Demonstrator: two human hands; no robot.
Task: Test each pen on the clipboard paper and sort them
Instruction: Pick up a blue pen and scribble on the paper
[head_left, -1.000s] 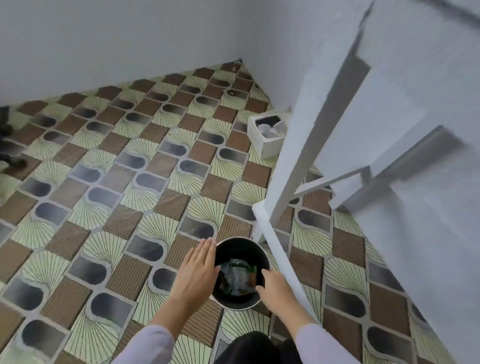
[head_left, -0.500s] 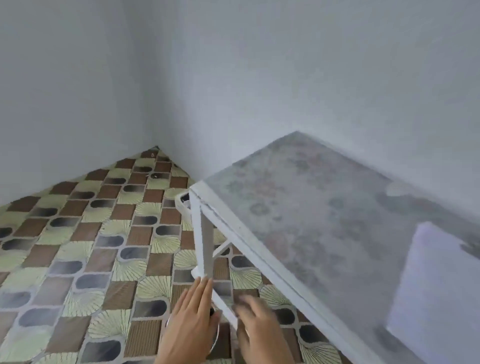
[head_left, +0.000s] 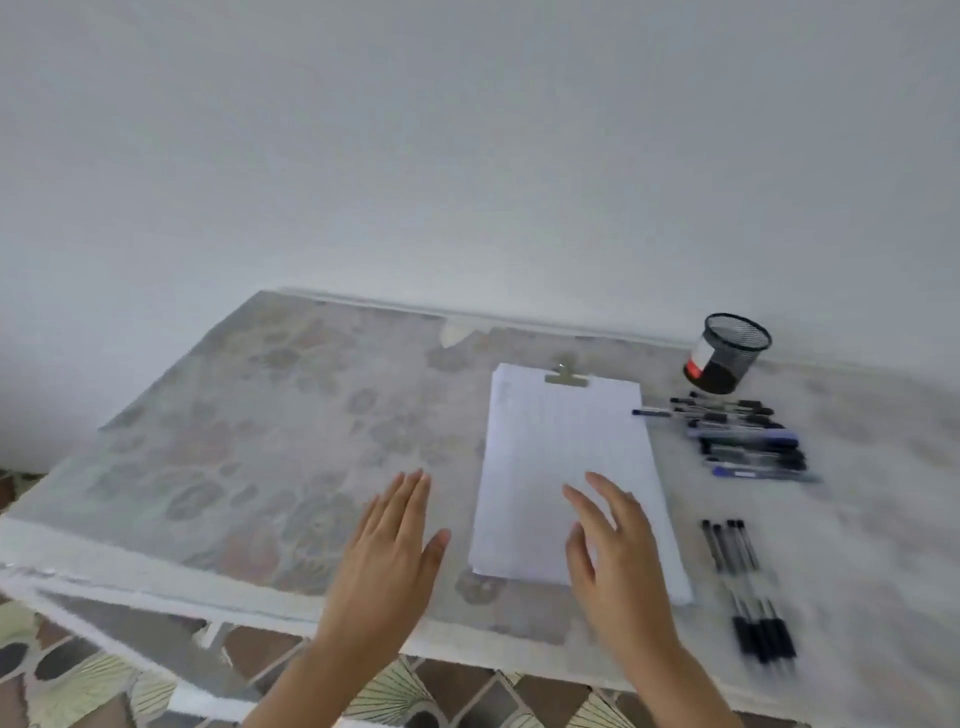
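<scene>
A clipboard with white paper (head_left: 566, 467) and a metal clip (head_left: 566, 376) lies on the table (head_left: 249, 447). To its right lies a heap of several black and blue pens (head_left: 737, 439), and nearer to me a row of several black pens (head_left: 748, 587). A black mesh pen cup (head_left: 727, 353) stands at the back right. My left hand (head_left: 387, 561) hovers open left of the paper. My right hand (head_left: 618, 556) is open over the paper's lower right corner. Neither holds anything.
A white wall runs behind the table. Patterned floor tiles (head_left: 78, 686) show below the table's front edge. The frame is blurred by motion.
The view has swung up from the floor bin to the table top. Both hands have left the bin and now hover over the table by the clipboard.
</scene>
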